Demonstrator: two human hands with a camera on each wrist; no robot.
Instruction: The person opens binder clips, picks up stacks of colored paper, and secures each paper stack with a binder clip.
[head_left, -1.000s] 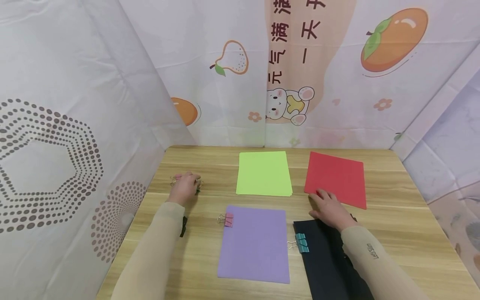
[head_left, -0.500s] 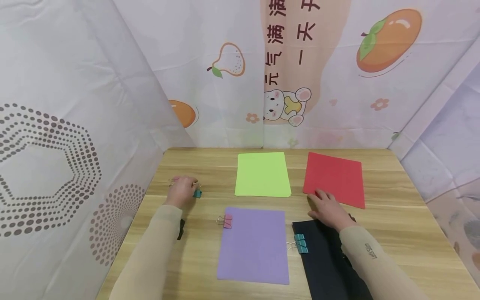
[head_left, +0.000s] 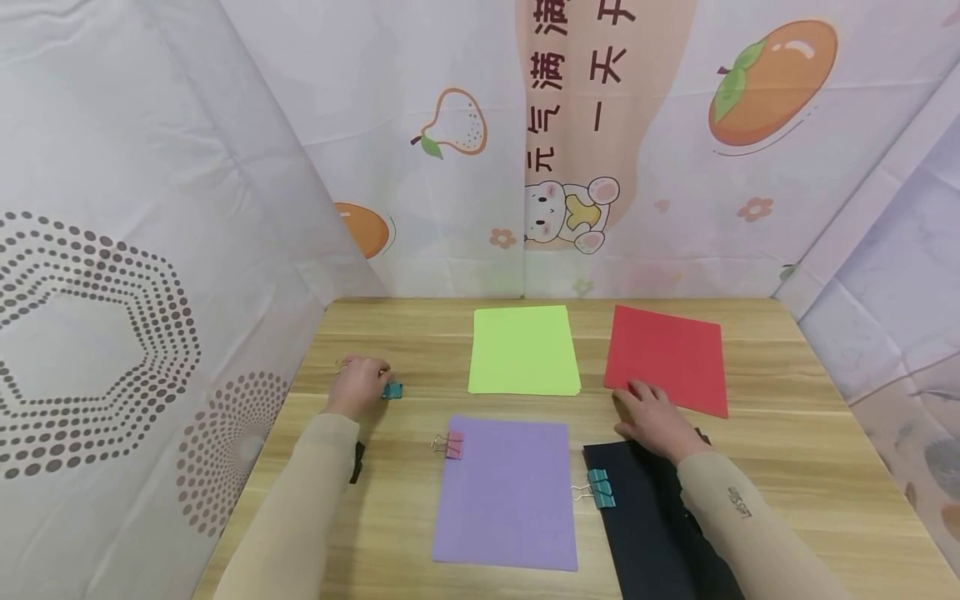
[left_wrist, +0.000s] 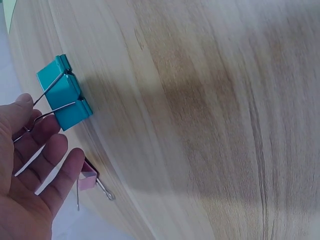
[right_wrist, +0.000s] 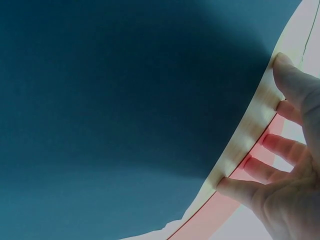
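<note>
My left hand (head_left: 357, 388) is at the table's far left, pinching the wire handles of a teal binder clip (left_wrist: 65, 95) between thumb and index finger. Its other fingers spread loosely over a pink binder clip (left_wrist: 88, 180) on the wood. My right hand (head_left: 658, 421) rests with fingertips at the lower edge of the red paper (head_left: 667, 354). Below that wrist lies black paper (head_left: 637, 517), partly hidden by the forearm, with a second teal clip (head_left: 601, 488) on its left edge. In the right wrist view the black sheet (right_wrist: 125, 100) looks dark blue.
Purple paper (head_left: 506, 500) lies at the table's front middle, with a pink binder clip (head_left: 453, 445) on its upper left edge. Behind it is a stack of lime-green paper (head_left: 522, 350). Printed curtains (head_left: 450, 225) rise along the table's back edge and sides.
The teal clip has come out from under my left hand, which has shifted slightly toward me with it. My right hand has stayed by the red paper. The head view has moved slightly.
</note>
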